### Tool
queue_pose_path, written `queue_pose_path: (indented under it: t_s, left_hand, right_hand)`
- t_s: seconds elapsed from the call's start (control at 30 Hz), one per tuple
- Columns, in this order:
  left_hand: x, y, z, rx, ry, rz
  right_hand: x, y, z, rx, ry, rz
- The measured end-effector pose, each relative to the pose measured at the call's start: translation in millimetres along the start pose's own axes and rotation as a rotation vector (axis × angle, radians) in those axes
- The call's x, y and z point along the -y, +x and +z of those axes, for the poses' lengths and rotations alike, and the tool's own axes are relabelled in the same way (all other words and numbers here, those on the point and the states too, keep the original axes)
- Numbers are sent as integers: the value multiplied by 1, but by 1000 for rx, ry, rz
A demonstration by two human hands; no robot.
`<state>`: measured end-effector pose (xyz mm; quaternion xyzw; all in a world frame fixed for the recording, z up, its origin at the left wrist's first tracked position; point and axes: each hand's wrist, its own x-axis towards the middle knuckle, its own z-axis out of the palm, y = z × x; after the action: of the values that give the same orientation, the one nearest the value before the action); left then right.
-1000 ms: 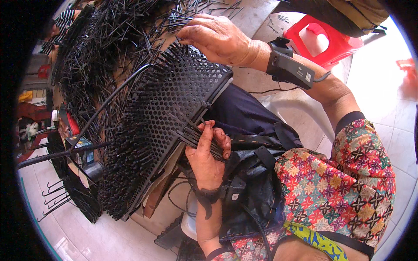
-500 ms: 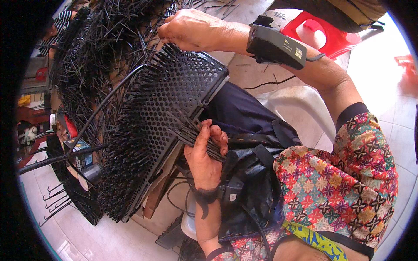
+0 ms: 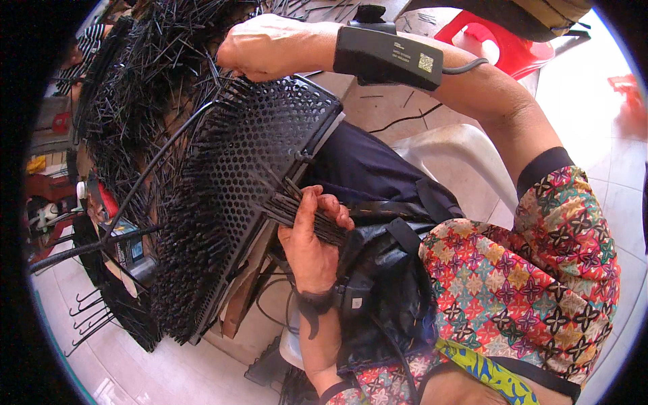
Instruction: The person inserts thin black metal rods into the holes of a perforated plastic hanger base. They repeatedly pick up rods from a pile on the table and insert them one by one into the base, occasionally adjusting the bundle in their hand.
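Note:
A bundle of thin black sticks [image 3: 297, 209] is clasped in my left hand [image 3: 312, 250], thumb pressed along it. Its tips lie by the near edge of a black perforated board [image 3: 250, 158], which is tilted and has rows of holes. Many short black sticks [image 3: 185, 250] stand in the holes along its left and lower side. My right hand [image 3: 266, 50] is at the board's upper end, fingers curled together and turned away; anything between them is hidden. Black box-like devices are strapped to both wrists.
A large heap of loose black sticks [image 3: 148, 88] lies beyond the board. A bent metal rod [image 3: 145, 179] crosses at the left, above several hooked wires [image 3: 91, 317]. A red plastic stool [image 3: 503, 57] and a white chair [image 3: 466, 158] stand to the right.
My right hand has moved left along the board's upper end, toward the heap. The left hand with its bundle has shifted only slightly, and the board appears a little further left.

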<state>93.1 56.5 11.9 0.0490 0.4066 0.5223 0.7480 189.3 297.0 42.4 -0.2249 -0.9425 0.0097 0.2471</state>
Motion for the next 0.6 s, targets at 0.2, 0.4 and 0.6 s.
queue_pose_path:
  t_s: [0.2,0.4,0.6]
  left_hand:
    - [-3,-4,0,5,35,28]
    - [-10,-3,8,24,108,65]
    - [-15,-8,18,61,169,19]
  right_hand:
    - [36,-32,-9,-96,194,130]
    - [84,-63,-21,-50,848,563]
    - [94,-69,-29,65,1339,805]
